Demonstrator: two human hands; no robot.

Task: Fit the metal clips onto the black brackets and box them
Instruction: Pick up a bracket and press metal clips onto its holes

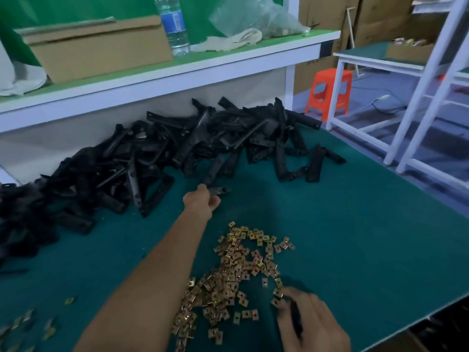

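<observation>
A long heap of black brackets lies along the back of the green table. My left hand is stretched out to the heap's front edge and grips the end of one black bracket that still lies against the pile. A spread of small brass-coloured metal clips covers the table near me. My right hand rests at the right edge of that spread, fingers curled, with fingertips on a clip; whether it pinches the clip is unclear.
A white shelf above the heap carries a cardboard box, a water bottle, a cloth and a plastic bag. An orange stool and white racks stand to the right. A few stray clips lie at the near left.
</observation>
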